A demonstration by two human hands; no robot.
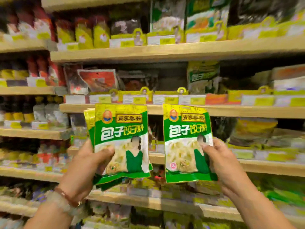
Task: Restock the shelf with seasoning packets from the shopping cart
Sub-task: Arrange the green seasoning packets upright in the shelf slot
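holding stock at chest height, you are gripping a stack of seasoning packets [122, 142] in your left hand [82, 166] and pinching a single packet [187, 142] in your right hand [221, 161]. you are facing the matching packets on the shelf [203, 76]; seat the single packet upright there, label outward.

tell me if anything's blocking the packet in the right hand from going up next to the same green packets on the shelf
Nothing visible does. The right hand holds one seasoning packet in open air, below the matching green packets on the shelf. Only price tags line that shelf's front edge, so it must clear them.
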